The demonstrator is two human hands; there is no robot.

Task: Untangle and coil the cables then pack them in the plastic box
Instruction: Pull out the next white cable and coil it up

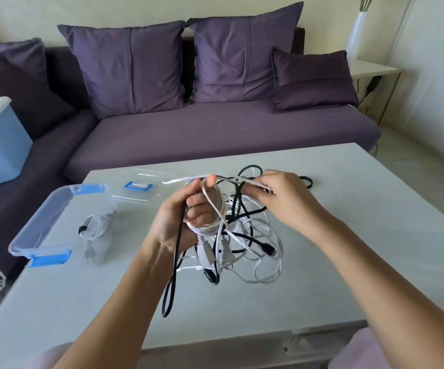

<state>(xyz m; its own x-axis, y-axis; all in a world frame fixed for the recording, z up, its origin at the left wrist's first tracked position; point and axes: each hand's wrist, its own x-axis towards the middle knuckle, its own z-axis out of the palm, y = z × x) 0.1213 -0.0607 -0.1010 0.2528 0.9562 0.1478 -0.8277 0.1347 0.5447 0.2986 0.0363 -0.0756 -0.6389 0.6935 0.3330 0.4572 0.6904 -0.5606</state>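
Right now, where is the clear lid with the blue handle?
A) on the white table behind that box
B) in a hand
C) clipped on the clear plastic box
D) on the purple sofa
A: the lid lies flat on the table behind the open box.

The one head-worn wide-angle view looks forward and down across the white table [375, 187]. It sits near enough that the left hand [178, 222] and right hand [276, 198] fill its centre, arms entering from 7 and 5 o'clock. It faces the purple sofa [215, 134] at 12 o'clock.
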